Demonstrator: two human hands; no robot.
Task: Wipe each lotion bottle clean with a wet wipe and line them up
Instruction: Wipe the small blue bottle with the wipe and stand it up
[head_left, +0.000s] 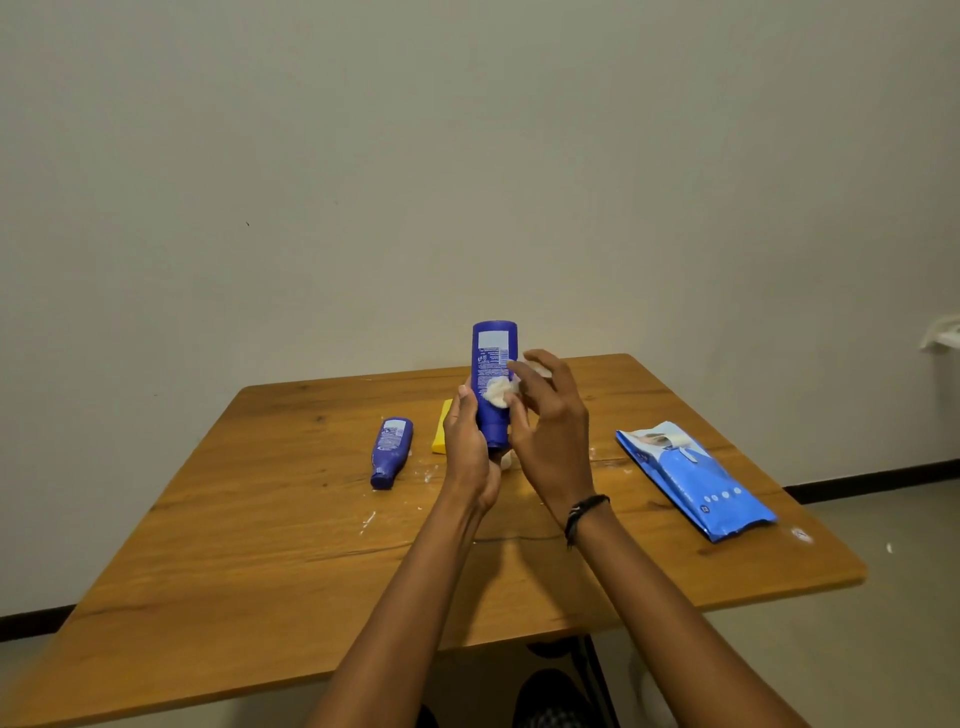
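My left hand (467, 447) grips a tall blue lotion bottle (492, 358) near its cap end and holds it upside down above the table. A crumpled white wet wipe (500, 391) is pressed against the bottle's side by my right hand (550, 431). To the left a smaller blue lotion bottle (390, 452) lies flat on the wooden table (260, 545). A yellow bottle (441, 428) lies behind my left hand, mostly hidden.
A blue pack of wet wipes (693, 480) lies on the right side of the table. White lotion smears (368, 521) spot the tabletop near the middle. A plain wall rises behind the table's far edge.
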